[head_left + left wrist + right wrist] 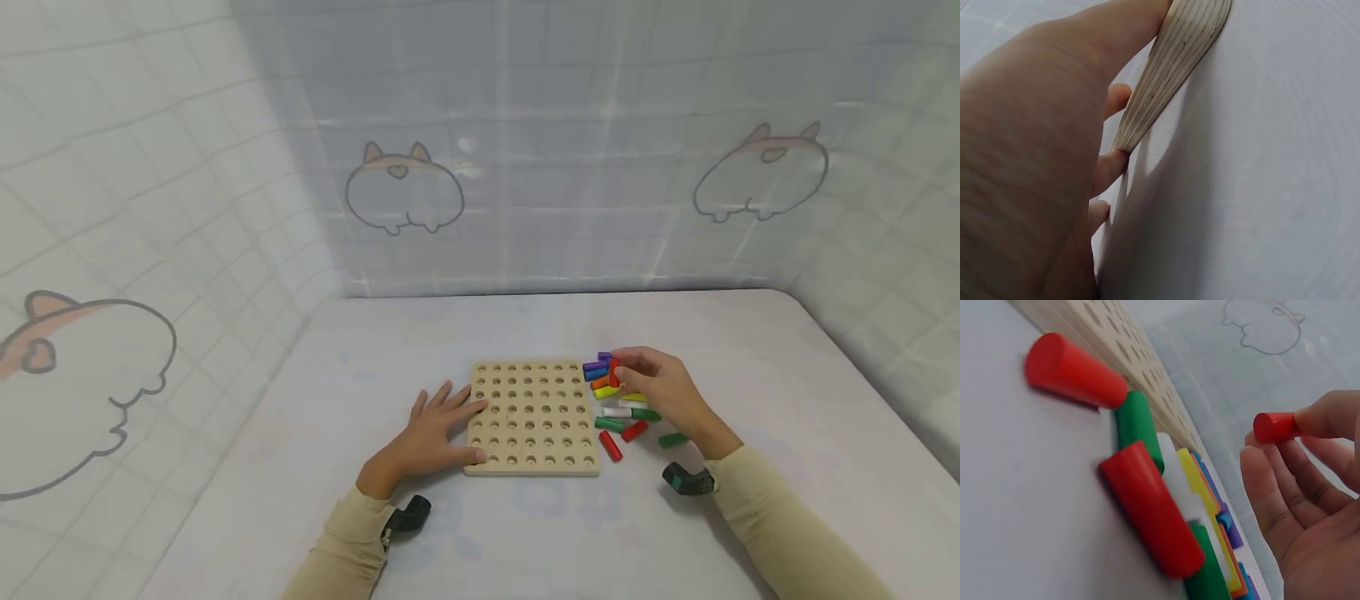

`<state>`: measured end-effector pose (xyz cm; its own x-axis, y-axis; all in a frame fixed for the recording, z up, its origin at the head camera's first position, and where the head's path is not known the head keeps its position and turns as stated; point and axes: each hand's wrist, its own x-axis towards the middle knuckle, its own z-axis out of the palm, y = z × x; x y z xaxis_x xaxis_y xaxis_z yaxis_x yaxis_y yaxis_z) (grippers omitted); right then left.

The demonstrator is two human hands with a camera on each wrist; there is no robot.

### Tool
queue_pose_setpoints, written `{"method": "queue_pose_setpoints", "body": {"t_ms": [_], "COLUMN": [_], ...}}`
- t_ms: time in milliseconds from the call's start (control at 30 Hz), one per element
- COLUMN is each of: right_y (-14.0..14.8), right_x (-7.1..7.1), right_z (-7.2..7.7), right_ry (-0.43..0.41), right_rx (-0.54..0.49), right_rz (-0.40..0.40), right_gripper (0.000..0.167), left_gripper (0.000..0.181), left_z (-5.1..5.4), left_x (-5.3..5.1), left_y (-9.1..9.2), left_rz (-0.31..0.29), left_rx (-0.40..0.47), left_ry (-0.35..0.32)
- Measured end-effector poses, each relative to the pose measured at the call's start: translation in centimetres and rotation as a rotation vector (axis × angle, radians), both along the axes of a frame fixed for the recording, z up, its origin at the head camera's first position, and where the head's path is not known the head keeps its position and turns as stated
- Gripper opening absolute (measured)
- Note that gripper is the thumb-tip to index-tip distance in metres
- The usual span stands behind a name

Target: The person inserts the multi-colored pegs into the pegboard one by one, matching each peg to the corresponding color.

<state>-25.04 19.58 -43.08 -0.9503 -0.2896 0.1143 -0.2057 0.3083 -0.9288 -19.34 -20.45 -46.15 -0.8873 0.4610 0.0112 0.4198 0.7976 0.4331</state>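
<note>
A square wooden pegboard [537,417] with rows of round holes lies flat on the table. My left hand [431,435] rests at its left edge, fingers spread, with thumb and index finger on the top face. In the left wrist view the fingers touch the layered side of the pegboard [1175,56]. My right hand [660,387] pinches a red peg [1274,427] between thumb and fingers, raised above the loose pegs. Beneath and beside it lie red, green, white, yellow, orange, blue and purple pegs, among them a red peg [1154,509] and a green peg [1138,428].
The table [360,350] has a pale cloth and is enclosed by light curtains [540,208] with cartoon animal drawings. A red peg [611,446] and a green peg [672,440] lie nearest the front. Black wrist devices [408,514] sit at both cuffs.
</note>
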Motion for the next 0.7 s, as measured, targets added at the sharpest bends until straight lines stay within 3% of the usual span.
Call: {"method": "queue_pose_setpoints", "body": {"t_ms": [333, 533, 700], "right_y": [-2.0, -3.0, -4.0], "right_x": [-1.6, -2.2, -2.9], "right_z": [0.8, 0.8, 0.3], "right_ry": [-0.092, -0.139, -0.147], "right_rx": [0.048, 0.000, -0.038], "right_rz": [-0.052, -0.050, -0.028], "right_gripper": [0.053, 0.046, 0.042], "left_gripper": [0.086, 0.084, 0.086], "left_z": [0.0, 0.7, 0.5], "left_x": [0.0, 0.2, 0.2], "left_y": [0.1, 0.3, 0.1], "left_rz": [-0.024, -0.038, -0.005], "left_rx": [-0.004, -0.014, -0.023], "left_ry": [-0.006, 0.004, -0.009]}}
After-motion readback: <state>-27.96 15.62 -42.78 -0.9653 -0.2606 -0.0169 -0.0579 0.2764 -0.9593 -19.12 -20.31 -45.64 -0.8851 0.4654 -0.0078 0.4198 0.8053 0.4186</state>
